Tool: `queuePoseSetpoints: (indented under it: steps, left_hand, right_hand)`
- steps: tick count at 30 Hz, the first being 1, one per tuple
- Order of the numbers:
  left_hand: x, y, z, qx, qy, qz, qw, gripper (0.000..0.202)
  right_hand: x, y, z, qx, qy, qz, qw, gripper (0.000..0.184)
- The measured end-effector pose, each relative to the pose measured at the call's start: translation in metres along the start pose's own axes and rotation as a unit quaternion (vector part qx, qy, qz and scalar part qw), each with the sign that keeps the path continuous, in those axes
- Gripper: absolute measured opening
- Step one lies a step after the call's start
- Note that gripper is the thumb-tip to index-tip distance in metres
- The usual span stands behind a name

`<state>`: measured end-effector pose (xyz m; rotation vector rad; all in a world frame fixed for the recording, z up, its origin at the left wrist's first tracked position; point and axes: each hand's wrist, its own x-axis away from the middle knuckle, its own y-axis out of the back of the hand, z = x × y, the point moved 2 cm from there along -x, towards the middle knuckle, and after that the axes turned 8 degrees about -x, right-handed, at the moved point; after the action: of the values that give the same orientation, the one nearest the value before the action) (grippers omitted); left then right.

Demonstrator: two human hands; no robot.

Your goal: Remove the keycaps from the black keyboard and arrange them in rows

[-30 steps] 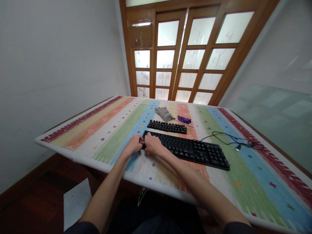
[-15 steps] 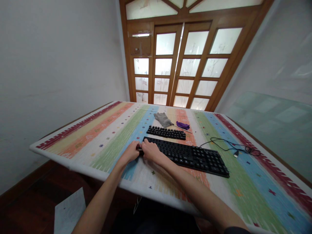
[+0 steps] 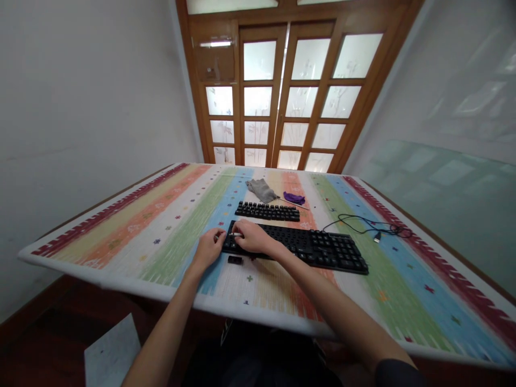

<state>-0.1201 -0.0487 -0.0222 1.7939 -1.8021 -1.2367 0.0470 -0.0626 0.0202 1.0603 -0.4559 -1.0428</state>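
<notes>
A black keyboard lies at a slant on the table; many keycaps are off its main section. At its left end, my left hand has curled fingers closed against the edge. Over the keyboard's left part, my right hand pinches a thin, light-coloured tool, mostly hidden by the fingers. On the cloth just below the left end rests a loose black keycap, a long one. Behind the keyboard, removed keycaps stand in rows.
Beyond the keycaps lie a grey cloth glove, a purple cloth and a thin rod. The keyboard's USB cable coils at the right. A striped tablecloth covers the table. White paper is low at the left.
My hands have moved apart: the left is against the keyboard's end, the right over its keys. The long keycap now shows loose on the cloth. The camera view has shifted slightly.
</notes>
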Motion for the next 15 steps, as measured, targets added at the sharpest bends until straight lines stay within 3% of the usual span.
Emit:
queuePoseSetpoints:
  steps: [3,5,10,15]
  left_hand:
    - [0.003,-0.002,0.002,-0.001,-0.012,0.020,1.000,0.024]
    - [0.002,-0.002,0.003,0.000,-0.018,0.030,0.999,0.024]
    - [-0.001,-0.002,0.005,0.009,-0.031,0.032,0.999,0.021]
    - [-0.002,0.000,0.004,0.030,-0.026,0.033,0.999,0.020]
  right_hand:
    - [0.010,-0.005,0.009,0.001,0.051,0.075,0.996,0.015]
    - [0.018,-0.012,0.015,0.037,0.073,0.112,0.990,0.021]
    - [0.030,-0.027,0.022,0.135,0.059,0.100,0.984,0.028]
    - [0.029,-0.016,0.025,0.124,0.049,0.106,0.985,0.016]
